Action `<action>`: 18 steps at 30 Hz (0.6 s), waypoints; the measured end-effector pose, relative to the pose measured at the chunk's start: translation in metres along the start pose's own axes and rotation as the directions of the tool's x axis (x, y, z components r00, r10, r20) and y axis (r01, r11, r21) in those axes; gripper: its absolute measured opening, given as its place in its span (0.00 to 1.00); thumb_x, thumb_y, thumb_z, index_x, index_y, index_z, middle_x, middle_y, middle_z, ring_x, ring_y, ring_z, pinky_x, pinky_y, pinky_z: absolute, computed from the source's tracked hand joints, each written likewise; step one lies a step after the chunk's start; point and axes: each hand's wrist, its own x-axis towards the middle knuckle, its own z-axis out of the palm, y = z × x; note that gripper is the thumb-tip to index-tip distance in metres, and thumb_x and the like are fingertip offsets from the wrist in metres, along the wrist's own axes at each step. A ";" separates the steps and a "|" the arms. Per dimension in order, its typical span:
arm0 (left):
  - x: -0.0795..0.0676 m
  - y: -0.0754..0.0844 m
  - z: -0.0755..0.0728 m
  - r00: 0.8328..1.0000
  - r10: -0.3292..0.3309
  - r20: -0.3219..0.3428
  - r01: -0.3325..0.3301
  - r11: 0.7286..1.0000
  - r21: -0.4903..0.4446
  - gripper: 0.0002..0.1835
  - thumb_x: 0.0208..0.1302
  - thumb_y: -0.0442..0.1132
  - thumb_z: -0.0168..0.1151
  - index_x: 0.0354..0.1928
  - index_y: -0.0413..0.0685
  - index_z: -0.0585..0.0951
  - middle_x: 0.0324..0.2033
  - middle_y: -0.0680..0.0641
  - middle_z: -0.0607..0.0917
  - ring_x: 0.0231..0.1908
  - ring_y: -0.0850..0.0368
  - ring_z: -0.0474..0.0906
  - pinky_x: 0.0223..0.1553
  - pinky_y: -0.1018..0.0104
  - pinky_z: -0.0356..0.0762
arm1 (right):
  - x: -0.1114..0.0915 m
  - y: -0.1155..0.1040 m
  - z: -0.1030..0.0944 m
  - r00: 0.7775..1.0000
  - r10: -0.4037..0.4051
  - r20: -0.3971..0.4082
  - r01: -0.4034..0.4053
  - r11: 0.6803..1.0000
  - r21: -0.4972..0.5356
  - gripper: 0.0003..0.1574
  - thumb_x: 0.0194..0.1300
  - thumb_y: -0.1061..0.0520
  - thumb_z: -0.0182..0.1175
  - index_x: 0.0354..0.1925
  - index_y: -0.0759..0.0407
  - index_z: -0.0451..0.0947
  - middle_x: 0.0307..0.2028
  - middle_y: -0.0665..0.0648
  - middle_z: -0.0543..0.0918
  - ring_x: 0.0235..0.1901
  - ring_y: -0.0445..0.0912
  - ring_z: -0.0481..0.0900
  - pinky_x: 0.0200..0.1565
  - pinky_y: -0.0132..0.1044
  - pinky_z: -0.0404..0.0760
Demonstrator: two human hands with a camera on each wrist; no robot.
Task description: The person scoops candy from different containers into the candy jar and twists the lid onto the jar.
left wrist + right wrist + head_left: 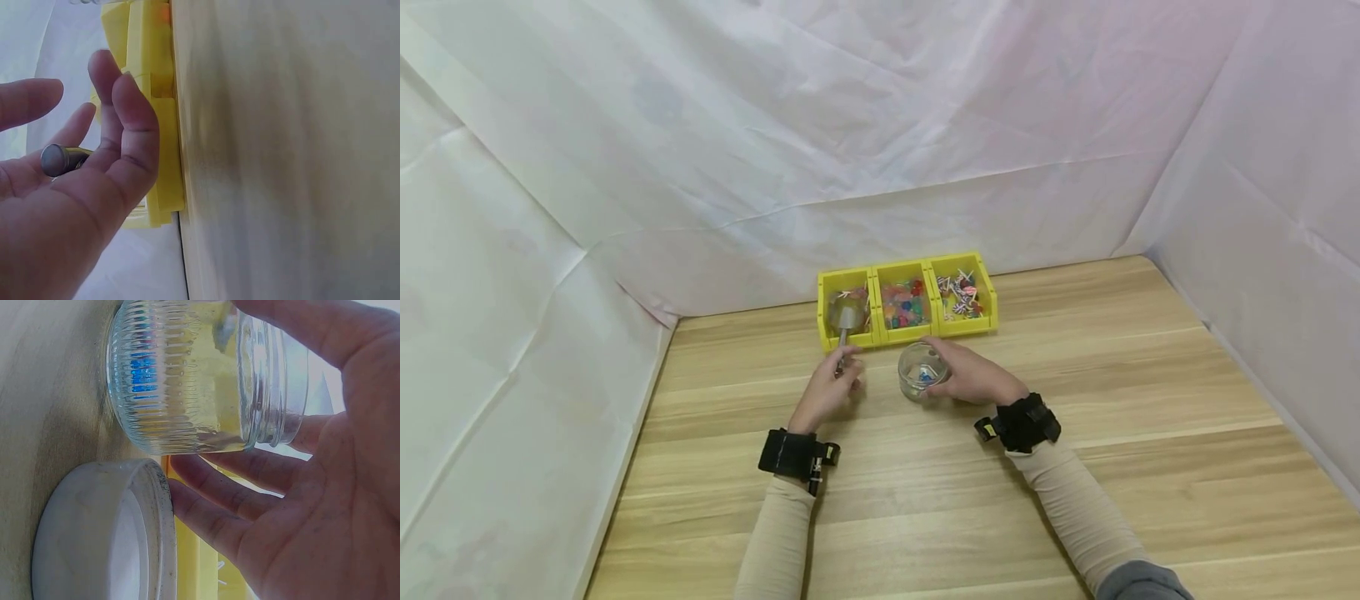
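My left hand [832, 387] holds a scoop [846, 329] by its handle, with the scoop's head over the left compartment of the yellow bin [874, 342]. In the left wrist view the handle's rounded end pokes out beside the palm, fingers bent. The fingers and thumb of my right hand [973, 374] grip a ribbed glass jar [187, 381], which stands upright and uncovered on the table in front of the bin. A small blue piece [144, 372] lies in its bottom. Near the right fingers sits a round white lid-like piece [81, 531], hidden in the head view.
Colourful small pieces [904, 304] fill the bin's middle compartment. Striped lollipop-like pieces [961, 297] with white sticks lie in the right one. The bin stands at the back of the wooden table [910, 517], near a white cloth wall [880, 167].
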 end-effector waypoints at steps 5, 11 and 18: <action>-0.004 0.000 0.000 1.000 -0.005 0.026 0.005 1.000 -0.001 0.20 0.75 0.40 0.53 0.66 0.46 0.72 0.46 0.36 0.80 0.38 0.45 0.84 0.40 0.56 0.82 | -0.001 -0.001 0.000 1.000 0.005 0.005 -0.004 1.000 -0.003 0.57 0.60 0.49 0.72 0.77 0.54 0.50 0.69 0.63 0.67 0.69 0.57 0.64 0.68 0.54 0.66; -0.011 0.001 0.000 0.997 -0.005 0.077 0.006 1.000 -0.007 0.21 0.76 0.39 0.52 0.67 0.46 0.71 0.47 0.37 0.82 0.37 0.46 0.84 0.39 0.55 0.84 | -0.002 -0.003 -0.001 1.000 0.000 0.004 0.000 1.000 0.010 0.58 0.59 0.48 0.73 0.77 0.54 0.50 0.69 0.63 0.67 0.69 0.57 0.65 0.67 0.55 0.67; -0.017 0.006 0.002 0.983 -0.012 0.186 0.018 0.999 -0.033 0.23 0.75 0.38 0.53 0.69 0.45 0.68 0.50 0.31 0.82 0.42 0.36 0.84 0.42 0.47 0.84 | -0.003 -0.005 -0.002 1.000 0.010 0.010 -0.010 1.000 0.006 0.60 0.58 0.47 0.73 0.77 0.55 0.50 0.70 0.63 0.65 0.69 0.58 0.64 0.67 0.55 0.67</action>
